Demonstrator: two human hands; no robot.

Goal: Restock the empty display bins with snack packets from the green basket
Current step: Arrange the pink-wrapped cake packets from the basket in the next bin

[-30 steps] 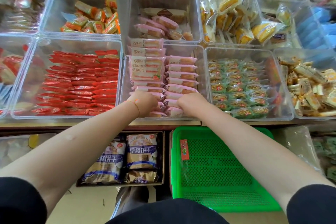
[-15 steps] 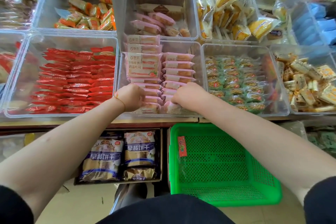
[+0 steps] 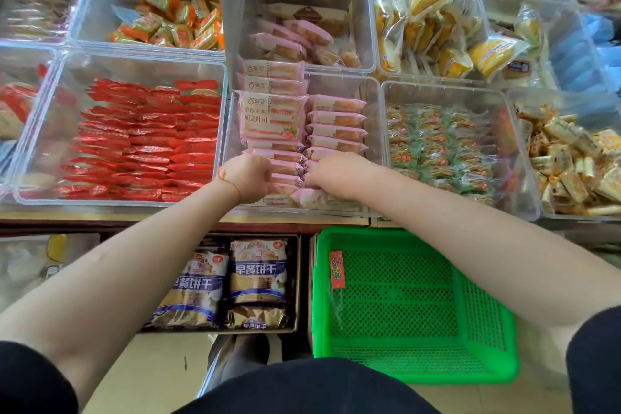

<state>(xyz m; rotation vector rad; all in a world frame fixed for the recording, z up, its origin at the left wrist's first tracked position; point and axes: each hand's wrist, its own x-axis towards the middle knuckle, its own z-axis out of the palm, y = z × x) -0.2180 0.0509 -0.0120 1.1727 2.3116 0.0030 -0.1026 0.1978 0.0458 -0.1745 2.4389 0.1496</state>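
Looking down from the head view, we see both our hands reaching into the clear display bin (image 3: 373, 131) at the front edge of the tabletop, in its middle. This bin holds two rows of pink snack packets (image 3: 336, 131). Our left hand (image 3: 247, 176) has its fingers curled down onto the packets at the near end of the left row, and seems to grip them, though the fingertips are hidden. Our right hand (image 3: 331, 170) lies just beside it on the right row, fingers likewise curled over the nearest packets; whether this grip truly closes round one we cannot tell. Below the tabletop's front edge, under our right forearm, stands the green basket (image 3: 484, 329), with one small red packet (image 3: 337, 269) lying against its left inner wall. Left of the pink bin sits a bin of red packets (image 3: 148, 141); to its right, one of green packets (image 3: 440, 144). A carton of biscuit bags (image 3: 258, 274) sits left of the basket.
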